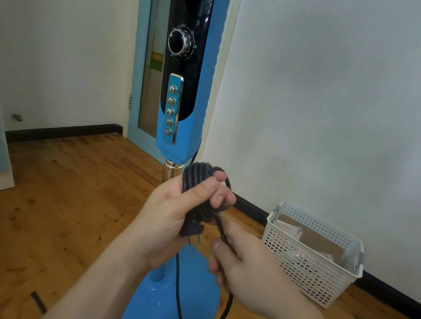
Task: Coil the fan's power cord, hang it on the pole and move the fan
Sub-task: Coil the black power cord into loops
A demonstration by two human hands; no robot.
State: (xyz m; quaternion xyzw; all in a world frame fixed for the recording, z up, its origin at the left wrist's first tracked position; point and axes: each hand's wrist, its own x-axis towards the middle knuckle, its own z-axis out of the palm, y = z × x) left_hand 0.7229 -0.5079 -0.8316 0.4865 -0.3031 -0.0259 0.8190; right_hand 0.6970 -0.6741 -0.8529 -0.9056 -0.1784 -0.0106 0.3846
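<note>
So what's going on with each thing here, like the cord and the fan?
Cord: mostly coiled, loose loop hanging to the base.
Plug: unplugged, hanging under the coil.
Left hand: grips the coil.
Right hand: pinches the loose cord.
Fan: upright on the floor.
Basket: on the floor by the wall, holding packets.
</note>
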